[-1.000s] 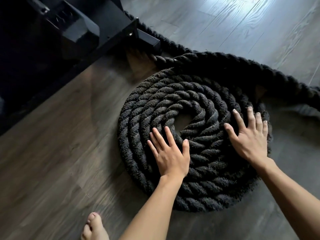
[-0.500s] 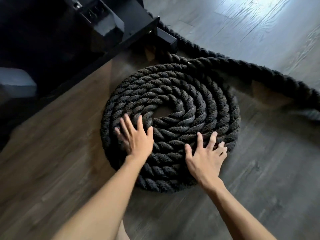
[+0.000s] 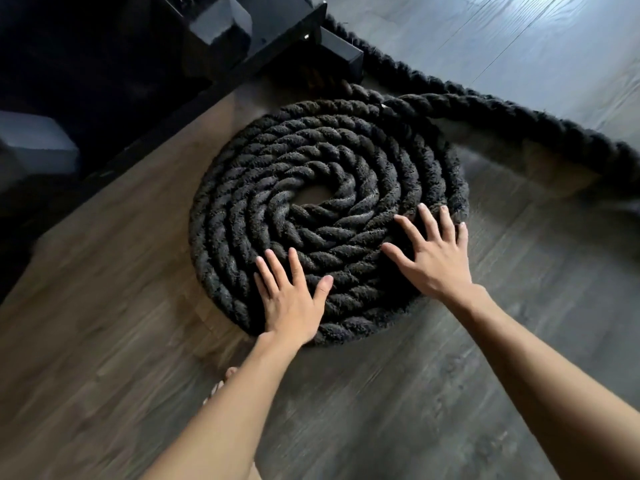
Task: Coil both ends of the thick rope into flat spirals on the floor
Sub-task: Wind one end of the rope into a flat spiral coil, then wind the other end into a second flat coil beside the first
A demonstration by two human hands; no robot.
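Head view: the thick black twisted rope (image 3: 346,150) lies as a flat spiral on the grey-brown wooden floor (image 3: 104,341), beneath both hands' fingers (image 3: 297,269). The left hand (image 3: 291,303) and right hand (image 3: 434,263) press it, fingers spread wide, gripping nothing. It looks heavy, stiff and rough, and is likely best taken by the free length beyond the right fingertips. No writing is readable.

Thick black twisted rope (image 3: 311,161) lies wound into a flat, tight spiral on the wooden floor (image 3: 104,341), small gap at centre, its free length trailing off right
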